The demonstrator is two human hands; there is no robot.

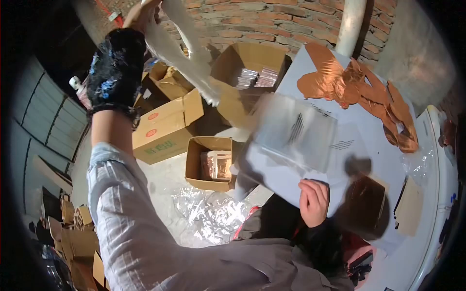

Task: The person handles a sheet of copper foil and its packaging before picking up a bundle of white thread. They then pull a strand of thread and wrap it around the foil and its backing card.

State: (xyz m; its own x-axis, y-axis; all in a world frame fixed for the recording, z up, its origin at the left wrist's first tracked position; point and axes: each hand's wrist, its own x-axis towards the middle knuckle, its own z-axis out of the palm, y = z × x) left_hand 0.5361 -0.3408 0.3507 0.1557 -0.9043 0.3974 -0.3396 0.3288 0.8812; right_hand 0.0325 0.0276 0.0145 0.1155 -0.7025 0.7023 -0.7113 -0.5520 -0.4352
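Note:
High at the upper left, my left hand [141,15] is closed on a long white strip [170,53], which looks like film or cloth and trails down toward the boxes, smeared by motion. My left forearm wears a black sleeve cover. My right hand [314,201] lies at the near edge of the pale covered table [262,167], its fingers loosely bent on the surface, with no held thing visible. Just beyond its fingertips is a blurred, clear-wrapped flat pack [296,133]. Shiny copper-coloured sheet scraps [335,80] lie at the table's far side.
Below the table stand a small carton [208,183] with flat pieces inside, a printed carton [165,133] and a larger open box [233,58] holding stacked packs. Crumpled clear plastic [208,216] covers floor nearby. A dark brown panel [364,206] lies right of my right hand.

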